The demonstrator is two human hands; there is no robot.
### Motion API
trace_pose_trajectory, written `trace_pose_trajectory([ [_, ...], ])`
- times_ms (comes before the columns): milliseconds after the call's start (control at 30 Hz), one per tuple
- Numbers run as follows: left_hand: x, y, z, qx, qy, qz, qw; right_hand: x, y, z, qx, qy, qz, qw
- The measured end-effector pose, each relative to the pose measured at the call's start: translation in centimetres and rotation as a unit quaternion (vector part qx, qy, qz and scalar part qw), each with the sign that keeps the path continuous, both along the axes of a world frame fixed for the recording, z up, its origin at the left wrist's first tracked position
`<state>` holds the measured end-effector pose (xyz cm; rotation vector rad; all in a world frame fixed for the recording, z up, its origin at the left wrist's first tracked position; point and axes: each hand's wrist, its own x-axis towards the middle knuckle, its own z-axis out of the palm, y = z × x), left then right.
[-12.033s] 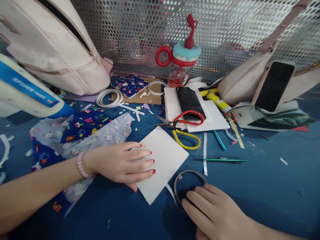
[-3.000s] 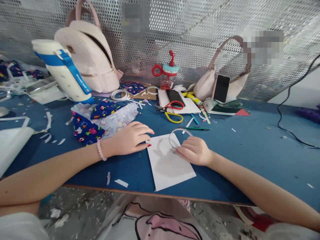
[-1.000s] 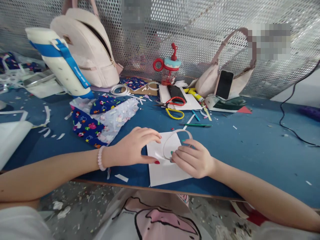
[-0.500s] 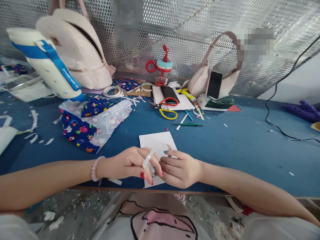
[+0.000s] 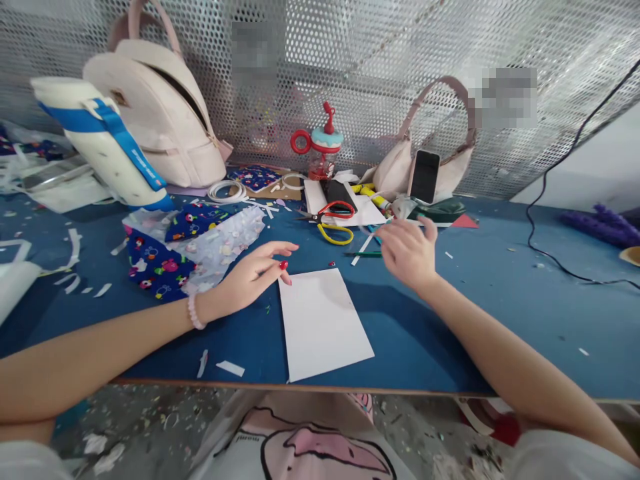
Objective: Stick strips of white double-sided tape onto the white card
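A blank white sheet of card (image 5: 325, 327) lies on the blue table in front of me. My left hand (image 5: 250, 277) hovers by its upper left corner, fingers spread and holding nothing. Farther out to the right, my right hand (image 5: 410, 253) reaches palm down over the table, its fingers bent together and slightly smeared. A faint pale edge shows at those fingertips, but I cannot make out what it is. Just left of that hand lie a green pen-like tool (image 5: 367, 254) and a white paper strip (image 5: 361, 251). Scissors (image 5: 319, 218) with red and yellow handles rest behind the card.
Blue patterned wrapping paper (image 5: 160, 263) lies crumpled at left. Behind stand a white bottle (image 5: 107, 147), a backpack (image 5: 155, 113), a red-handled cup (image 5: 325, 147) and a handbag (image 5: 393, 167) with a phone (image 5: 425, 177). A black cable (image 5: 533, 223) runs at right.
My hands have moved apart, uncovering the card. The right has gone forward and right, the left back to the left. The pale strip on my left fingers is no longer there.
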<state>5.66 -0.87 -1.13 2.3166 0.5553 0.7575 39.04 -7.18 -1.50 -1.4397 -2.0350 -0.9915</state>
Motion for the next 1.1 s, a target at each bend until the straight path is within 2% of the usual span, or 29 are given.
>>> trace_pose_trajectory([
  [100,0.0,0.1,-0.2,0.102,0.007,0.03,0.994,3.0,1.4,-0.9,-0.064,0.082,-0.158,0.982],
  [133,-0.1,0.0,-0.3,0.12,0.017,0.034,0.992,3.4,1.7,-1.3,-0.083,0.101,-0.195,0.972],
  [200,-0.1,-0.2,-0.3,0.142,0.057,0.02,0.988,3.5,1.9,-2.0,-0.124,0.123,-0.22,0.96],
  [333,-0.4,0.0,-0.8,0.182,0.161,-0.066,0.968,1.5,1.7,-2.9,-0.174,0.097,-0.176,0.964],
  [433,-0.4,0.5,-1.2,0.182,0.23,-0.144,0.945,0.0,1.5,-3.2,-0.22,0.074,-0.129,0.964],
  [533,-0.3,0.6,-1.2,0.183,0.244,-0.171,0.937,-0.4,1.7,-3.4,-0.253,0.08,-0.103,0.959],
  [700,-0.1,0.3,-0.7,0.197,0.241,-0.184,0.932,0.1,1.9,-3.4,-0.272,0.094,-0.079,0.955],
  [833,-0.1,0.4,-0.8,0.208,0.247,-0.173,0.93,-0.1,1.8,-3.3,-0.277,0.1,-0.076,0.953],
  [1000,-0.5,0.3,-0.3,0.281,0.24,-0.114,0.922,-0.4,1.7,-3.2,-0.278,0.103,-0.076,0.952],
  [1100,-1.6,2.1,0.7,0.322,0.257,-0.069,0.908,-0.3,1.7,-3.3,-0.27,0.099,-0.077,0.955],
])
